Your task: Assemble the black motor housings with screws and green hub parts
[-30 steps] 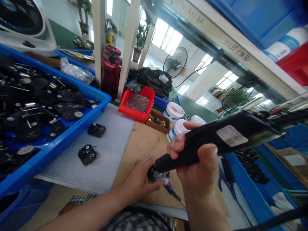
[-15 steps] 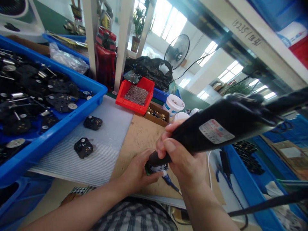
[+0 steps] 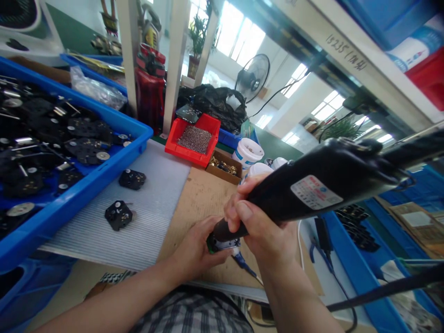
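Observation:
In my right hand (image 3: 262, 222) is a black electric screwdriver (image 3: 305, 185) with a white label, slanting down to the left. Its nose end meets a small assembly (image 3: 227, 244) with a metallic face and a green edge. The fingers of my left hand (image 3: 201, 245) are closed around that assembly, low over the brown board (image 3: 183, 199). The screwdriver's nose hides the bit and part of the assembly. A blue-handled tool (image 3: 245, 267) lies just right of the assembly. Two black plates with small metal parts, one nearer (image 3: 118, 215) and one farther (image 3: 132, 179), rest on the ribbed sheet to the left.
A big blue tray (image 3: 138, 143) full of black plates stands at left. Behind the board are a red bin (image 3: 211, 134) of small metal pieces, a cardboard box (image 3: 225, 172) of brass parts and white tubs (image 3: 248, 157). Pliers (image 3: 317, 249) and another blue bin (image 3: 350, 259) are at right.
The view has shifted slightly. Both hands keep the same grips, and the screwdriver stays pressed to the assembly.

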`<action>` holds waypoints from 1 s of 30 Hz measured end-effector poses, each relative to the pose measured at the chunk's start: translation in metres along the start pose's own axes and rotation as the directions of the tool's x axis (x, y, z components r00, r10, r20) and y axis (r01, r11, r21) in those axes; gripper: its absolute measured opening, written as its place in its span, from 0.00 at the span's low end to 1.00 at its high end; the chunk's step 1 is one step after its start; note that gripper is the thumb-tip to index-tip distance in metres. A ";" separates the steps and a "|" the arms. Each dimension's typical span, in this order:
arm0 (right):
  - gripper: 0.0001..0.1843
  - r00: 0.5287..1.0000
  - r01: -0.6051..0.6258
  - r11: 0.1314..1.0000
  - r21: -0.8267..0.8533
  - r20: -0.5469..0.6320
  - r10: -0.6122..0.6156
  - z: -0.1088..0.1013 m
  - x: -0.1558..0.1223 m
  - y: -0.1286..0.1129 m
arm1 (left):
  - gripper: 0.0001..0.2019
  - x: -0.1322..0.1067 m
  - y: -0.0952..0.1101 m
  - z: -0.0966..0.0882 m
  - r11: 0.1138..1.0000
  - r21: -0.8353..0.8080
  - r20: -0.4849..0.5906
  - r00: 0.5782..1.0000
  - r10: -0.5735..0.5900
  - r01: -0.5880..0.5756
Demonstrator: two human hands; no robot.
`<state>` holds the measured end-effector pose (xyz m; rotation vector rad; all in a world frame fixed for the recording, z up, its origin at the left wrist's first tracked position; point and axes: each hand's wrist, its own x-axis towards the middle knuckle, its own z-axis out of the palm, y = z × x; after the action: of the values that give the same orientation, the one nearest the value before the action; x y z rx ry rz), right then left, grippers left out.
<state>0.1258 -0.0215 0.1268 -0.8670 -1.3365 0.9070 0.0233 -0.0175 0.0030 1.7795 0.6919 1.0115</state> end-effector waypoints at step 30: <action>0.10 0.939 0.063 0.998 0.022 -0.341 -0.052 -0.048 -0.017 -0.011 | 0.07 0.003 0.005 0.003 0.799 0.524 0.086 0.951 0.296 -0.296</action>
<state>0.1740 -0.0411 0.1273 -0.9082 -1.0379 0.6939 0.0274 -0.0187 0.0075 2.4369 0.7583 1.0938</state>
